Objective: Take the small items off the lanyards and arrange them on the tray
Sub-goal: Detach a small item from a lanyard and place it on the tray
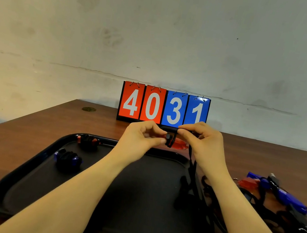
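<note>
Above the far edge of the black tray (23, 182), the left hand (141, 136) pinches a red item (179, 143) (its black clip (168, 139) showing); the right hand (203, 139) pinches its black lanyard (191, 162). The flip scoreboard (163, 107) behind reads 4031.

A bare test or recording room: a stained, cracked plaster wall (161, 37), a wooden tabletop (47, 123), a flip-number scoreboard (163, 108) reading 4031.

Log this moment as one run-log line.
left hand: pinches red item | right hand: pinches black lanyard | tray: two bundles placed | pile at right: waiting
</note>
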`<control>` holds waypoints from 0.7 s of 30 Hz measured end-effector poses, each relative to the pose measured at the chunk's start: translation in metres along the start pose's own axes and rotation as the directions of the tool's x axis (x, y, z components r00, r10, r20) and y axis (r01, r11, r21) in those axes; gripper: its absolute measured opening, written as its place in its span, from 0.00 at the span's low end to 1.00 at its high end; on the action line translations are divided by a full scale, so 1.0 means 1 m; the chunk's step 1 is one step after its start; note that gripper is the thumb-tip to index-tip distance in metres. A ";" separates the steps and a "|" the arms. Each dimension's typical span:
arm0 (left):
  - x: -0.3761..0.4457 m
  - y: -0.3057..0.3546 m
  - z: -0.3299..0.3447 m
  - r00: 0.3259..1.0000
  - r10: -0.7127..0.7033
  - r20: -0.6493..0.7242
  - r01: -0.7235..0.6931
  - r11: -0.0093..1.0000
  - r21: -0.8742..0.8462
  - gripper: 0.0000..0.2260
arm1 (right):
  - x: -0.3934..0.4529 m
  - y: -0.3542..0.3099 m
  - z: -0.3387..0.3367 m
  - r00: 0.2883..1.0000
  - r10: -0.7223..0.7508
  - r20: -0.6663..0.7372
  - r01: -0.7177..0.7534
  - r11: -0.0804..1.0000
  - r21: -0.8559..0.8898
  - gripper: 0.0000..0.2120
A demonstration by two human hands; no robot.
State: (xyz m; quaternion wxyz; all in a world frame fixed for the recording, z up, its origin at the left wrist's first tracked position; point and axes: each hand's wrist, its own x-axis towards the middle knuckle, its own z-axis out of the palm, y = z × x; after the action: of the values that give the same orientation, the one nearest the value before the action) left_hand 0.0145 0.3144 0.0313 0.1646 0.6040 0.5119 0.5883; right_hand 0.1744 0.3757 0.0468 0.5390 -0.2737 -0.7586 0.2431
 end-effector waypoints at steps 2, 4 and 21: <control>0.000 0.001 -0.001 1.000 0.003 0.030 -0.003 1.000 -0.001 0.07 | 0.000 -0.001 -0.002 0.998 0.051 0.025 -0.052 0.997 0.060 0.06; -0.001 0.002 -0.001 0.998 0.008 0.056 -0.007 1.000 -0.006 0.07 | 0.002 0.001 -0.004 0.991 0.127 0.029 -0.130 0.981 0.147 0.04; 0.001 0.008 0.004 0.972 -0.199 -0.125 0.093 0.814 -0.574 0.07 | -0.004 0.006 0.008 0.930 0.199 0.309 -0.265 0.945 0.191 0.04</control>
State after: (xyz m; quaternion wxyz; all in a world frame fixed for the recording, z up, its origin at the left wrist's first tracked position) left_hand 0.0211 0.3130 0.0373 0.3337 0.4315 0.3728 0.7507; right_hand 0.1688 0.3770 0.0381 0.4193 -0.2599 -0.7571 0.4283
